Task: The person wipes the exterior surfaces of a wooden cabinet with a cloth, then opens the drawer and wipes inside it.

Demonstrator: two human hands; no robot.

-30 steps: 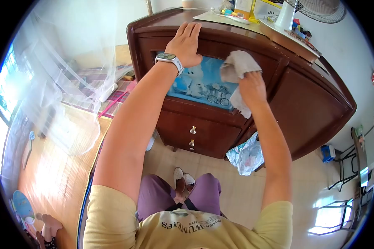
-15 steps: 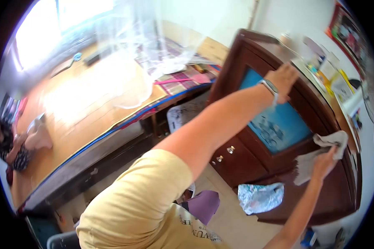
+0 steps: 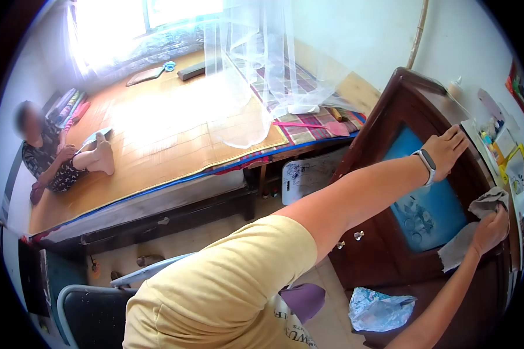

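My left hand [image 3: 446,150], a banded watch [image 3: 428,165] on its wrist, lies with fingers stretched out against the upper frame of a dark reddish-brown wooden cabinet [image 3: 364,260]. Below it is the cabinet's blue patterned panel [image 3: 416,218]. My right hand [image 3: 490,231] is closed around a grey cloth [image 3: 457,249] at the cabinet's right side. Part of the cloth is bunched above the fingers, and a ragged end hangs down over the wood. A light blue patterned bag or cloth [image 3: 381,309] lies lower down by the cabinet base.
On the left, a person [image 3: 46,151] sits on a bed with a woven mat [image 3: 174,134]. A sheer net [image 3: 244,93] hangs over the bed. A chair [image 3: 93,308] stands at lower left. Small items and papers [image 3: 501,145] crowd the cabinet top.
My view has swung leftward, bringing more of the bed and the seated person into sight. My left hand stays on the cabinet frame, and my right hand still grips the grey cloth.
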